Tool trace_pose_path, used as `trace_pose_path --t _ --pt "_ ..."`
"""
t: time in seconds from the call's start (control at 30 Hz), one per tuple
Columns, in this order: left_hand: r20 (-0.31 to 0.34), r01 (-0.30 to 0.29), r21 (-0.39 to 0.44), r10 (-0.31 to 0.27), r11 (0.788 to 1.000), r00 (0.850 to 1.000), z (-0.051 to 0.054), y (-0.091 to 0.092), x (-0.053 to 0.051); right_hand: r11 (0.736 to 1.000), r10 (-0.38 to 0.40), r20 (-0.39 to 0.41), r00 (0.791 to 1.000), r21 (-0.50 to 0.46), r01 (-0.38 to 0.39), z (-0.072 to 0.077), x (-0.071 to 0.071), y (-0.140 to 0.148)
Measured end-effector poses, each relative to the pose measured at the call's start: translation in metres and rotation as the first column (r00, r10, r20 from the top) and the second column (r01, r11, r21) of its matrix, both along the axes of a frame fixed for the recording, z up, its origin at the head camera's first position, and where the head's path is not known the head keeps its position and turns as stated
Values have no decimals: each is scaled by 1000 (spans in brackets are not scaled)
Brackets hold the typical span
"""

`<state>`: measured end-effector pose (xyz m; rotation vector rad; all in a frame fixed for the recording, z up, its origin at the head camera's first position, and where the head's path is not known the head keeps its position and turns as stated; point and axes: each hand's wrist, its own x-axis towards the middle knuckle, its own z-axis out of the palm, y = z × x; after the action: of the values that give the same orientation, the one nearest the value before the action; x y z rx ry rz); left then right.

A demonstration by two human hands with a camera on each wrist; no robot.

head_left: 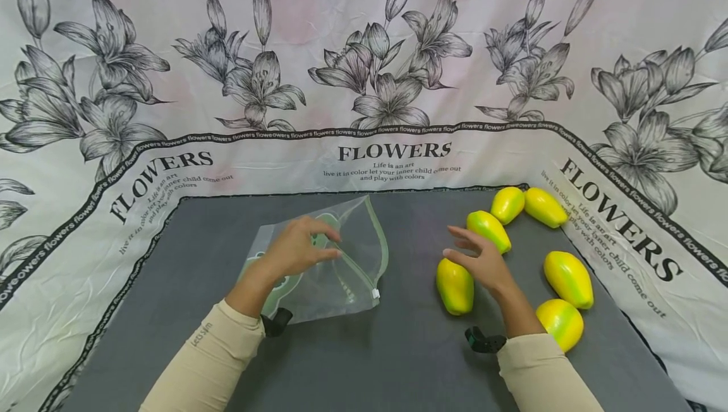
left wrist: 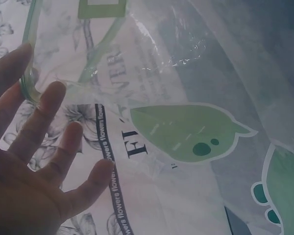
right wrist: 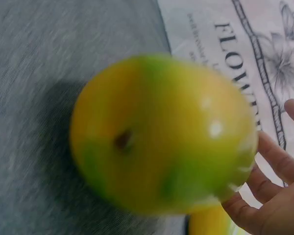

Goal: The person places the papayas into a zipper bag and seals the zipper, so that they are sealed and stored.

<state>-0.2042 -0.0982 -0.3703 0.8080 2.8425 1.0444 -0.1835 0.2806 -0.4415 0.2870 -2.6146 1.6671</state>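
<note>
A clear zip bag with green leaf-like prints stands tilted on the grey table, its mouth spread toward the right. The left hand pinches the bag's upper rim between thumb and finger; in the left wrist view, the other fingers of this hand are spread beside the bag. Over a yellow-green mango hovers the right hand, its fingers loosely bent and apart. In the right wrist view, the mango looks blurred and hides part of the hand; whether they touch, I cannot tell.
Behind the near mango lies another mango, with two more mangoes at the back edge. Two mangoes lie to the right of the right hand. A flower-printed cloth hangs around the grey table.
</note>
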Motion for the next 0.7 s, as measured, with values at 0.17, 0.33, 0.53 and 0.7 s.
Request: trace_pose_path --t 0.17,0.33,0.53,0.7 --pt "-13 13 20 -13 1000 1000 0 -1 -1 998 -26 54 998 61 23 -9 -1 8" --pt "-7 26 67 -26 997 1000 -1 -3 -1 988 -39 136 990 152 18 -15 -1 13" --pt "25 46 135 -50 990 998 -6 -4 -2 965 -54 225 973 261 -7 -19 -2 18" --pt "76 40 162 -53 986 996 -10 -4 -3 961 -73 306 949 277 -16 -23 -1 23"
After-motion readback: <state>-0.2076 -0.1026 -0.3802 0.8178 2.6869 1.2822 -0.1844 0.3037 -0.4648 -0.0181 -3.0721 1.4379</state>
